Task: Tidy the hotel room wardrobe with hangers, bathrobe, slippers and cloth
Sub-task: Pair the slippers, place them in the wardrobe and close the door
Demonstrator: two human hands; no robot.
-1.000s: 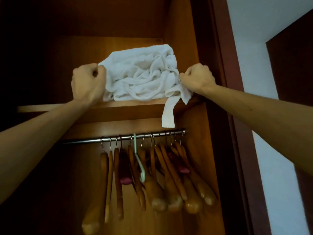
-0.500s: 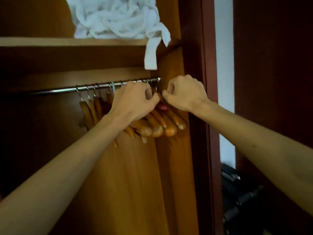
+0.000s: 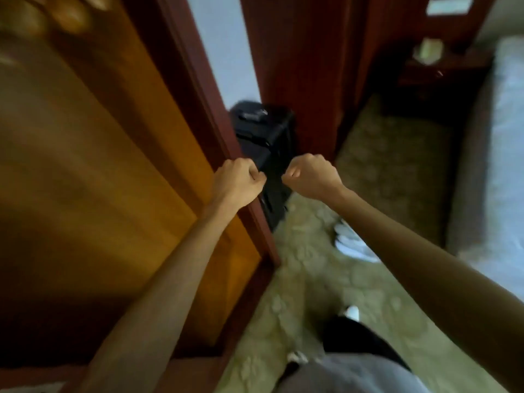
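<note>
My left hand (image 3: 237, 180) and my right hand (image 3: 310, 175) are both curled into fists in mid-air, close together, holding nothing. They hover in front of the wardrobe's dark red frame (image 3: 198, 89). White slippers (image 3: 351, 242) lie on the patterned carpet below my right forearm. The rounded ends of wooden hangers (image 3: 68, 12) show blurred at the top left inside the wardrobe. The white cloth and its shelf are out of view.
A black suitcase (image 3: 265, 137) stands on the floor just right of the wardrobe, behind my hands. A bed (image 3: 499, 154) runs along the right edge. A dark nightstand (image 3: 436, 69) stands at the back right. The orange wardrobe side panel (image 3: 99, 165) fills the left.
My view has swung down and right, from the shelf and rail to the floor. Both hands have let go of the cloth, passed the hangers and dropped, still fisted.
</note>
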